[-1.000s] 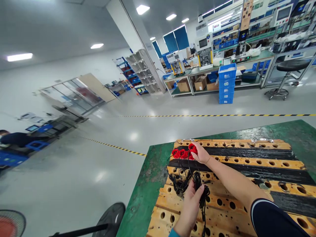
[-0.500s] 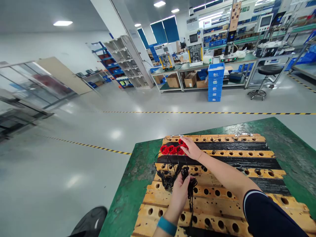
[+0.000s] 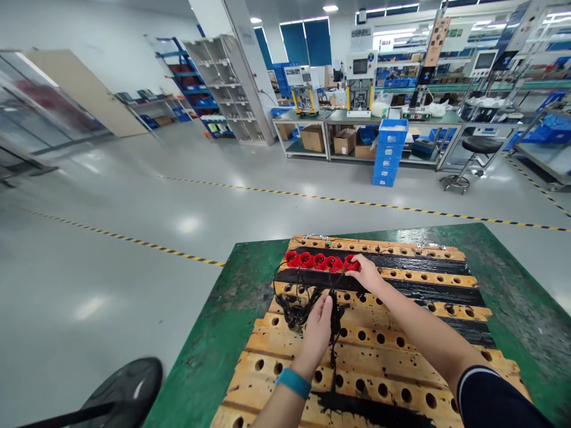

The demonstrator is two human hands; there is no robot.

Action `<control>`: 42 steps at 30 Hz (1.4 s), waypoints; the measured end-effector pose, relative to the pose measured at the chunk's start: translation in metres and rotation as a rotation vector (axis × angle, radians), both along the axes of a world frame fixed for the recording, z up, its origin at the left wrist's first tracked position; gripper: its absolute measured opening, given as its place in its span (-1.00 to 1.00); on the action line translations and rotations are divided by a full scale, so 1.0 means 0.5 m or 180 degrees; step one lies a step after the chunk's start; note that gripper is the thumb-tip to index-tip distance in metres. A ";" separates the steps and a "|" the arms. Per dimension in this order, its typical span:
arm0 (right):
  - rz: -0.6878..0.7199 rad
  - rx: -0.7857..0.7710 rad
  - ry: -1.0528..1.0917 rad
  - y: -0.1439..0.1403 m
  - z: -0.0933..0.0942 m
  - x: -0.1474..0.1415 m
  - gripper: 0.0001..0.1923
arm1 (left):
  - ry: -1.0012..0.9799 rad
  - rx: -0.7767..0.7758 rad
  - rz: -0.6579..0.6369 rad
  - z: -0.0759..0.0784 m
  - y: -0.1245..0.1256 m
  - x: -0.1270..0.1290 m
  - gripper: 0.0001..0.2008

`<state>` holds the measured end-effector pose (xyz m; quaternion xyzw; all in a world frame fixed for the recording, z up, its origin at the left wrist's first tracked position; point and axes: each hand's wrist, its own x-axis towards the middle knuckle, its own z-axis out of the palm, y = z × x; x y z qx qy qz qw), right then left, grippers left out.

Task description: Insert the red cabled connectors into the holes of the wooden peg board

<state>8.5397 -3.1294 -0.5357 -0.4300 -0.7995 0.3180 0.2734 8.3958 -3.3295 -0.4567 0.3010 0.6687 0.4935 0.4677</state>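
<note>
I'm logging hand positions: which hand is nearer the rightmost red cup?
Right. The right hand grips that red cup; the left hand is apart from it, lower left in view, holding black cables.

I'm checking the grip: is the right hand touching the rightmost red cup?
Touching: the head view shows the right hand gripping the rightmost red cup by its side.

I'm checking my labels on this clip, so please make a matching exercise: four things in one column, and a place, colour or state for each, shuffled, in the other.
1. Right hand
2. Left hand
3. Wristband
4. Holed wooden board

A. Teal
B. Pinching the black cables
C. Lying on the green table
D. Holding the rightmost red piece

Pairs: 1-D, 2-B, 3-A, 4-C
</note>
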 end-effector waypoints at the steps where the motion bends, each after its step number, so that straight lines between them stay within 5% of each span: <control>1: 0.0064 0.0058 -0.0136 0.001 0.003 -0.006 -0.59 | 0.0178 0.0018 0.0064 -0.001 -0.001 -0.003 -0.26; 7: 0.0338 0.0158 -0.0399 0.018 0.020 -0.020 -0.58 | 0.0875 0.0073 0.0118 -0.003 0.000 -0.028 -0.43; 13: 0.0354 0.0088 -0.0568 0.019 0.041 -0.010 -0.58 | 0.1160 0.0104 -0.0044 -0.011 -0.004 -0.021 -0.37; 20: 0.0720 0.0292 -0.0237 0.023 0.173 -0.029 -0.59 | 0.1339 0.0051 -0.0303 -0.073 -0.040 0.008 -0.24; 24: 0.1283 0.0255 -0.1447 0.034 0.225 -0.133 -0.64 | 0.1610 0.0009 -0.0145 -0.091 -0.063 0.017 -0.28; 28: 0.1380 -0.0042 -0.1986 0.044 0.231 -0.201 -0.55 | 0.2188 -0.0105 0.0257 -0.108 -0.100 0.024 -0.36; 33: 0.1149 -0.0067 -0.2137 0.052 0.227 -0.186 -0.58 | 0.2649 -0.0423 0.0052 -0.139 -0.129 0.023 -0.43; 39: 0.0669 -0.0034 -0.2213 0.039 0.212 -0.176 -0.66 | 0.2172 -0.0770 -0.0192 -0.124 -0.107 -0.003 -0.62; 42: 0.0505 -0.0035 -0.2162 0.028 0.211 -0.195 -0.76 | 0.1337 -0.0718 -0.0030 -0.098 -0.102 -0.013 -0.68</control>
